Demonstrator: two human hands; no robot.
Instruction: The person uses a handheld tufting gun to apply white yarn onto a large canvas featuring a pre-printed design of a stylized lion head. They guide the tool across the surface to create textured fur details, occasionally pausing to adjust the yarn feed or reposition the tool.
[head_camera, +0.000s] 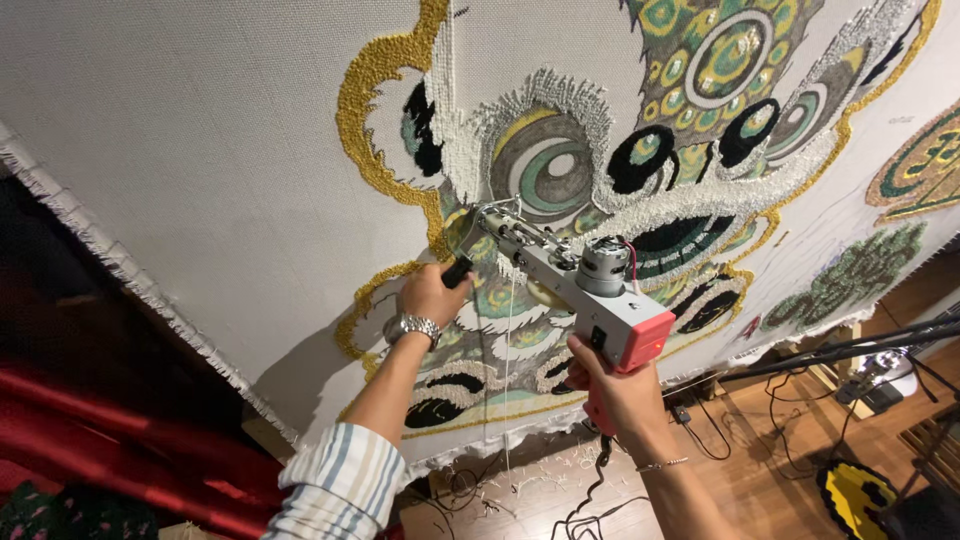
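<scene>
A grey and pink tufting gun (585, 295) with a round metal motor on top is pressed nose-first against a stretched white cloth (200, 150). My left hand (432, 292), with a metal watch on the wrist, grips the gun's black front handle. My right hand (612, 388) holds the pink rear grip below the body. The needle end touches the cloth among a tufted mask design (640, 150) in gold, white, green and black yarn. A thin strand of pale yarn hangs down from the gun.
Red fabric (110, 440) lies at the lower left. A wooden floor (760, 470) below carries yarn clippings, black cables and a dark stand arm (860, 350). A yellow and black round piece (855, 495) sits at the lower right.
</scene>
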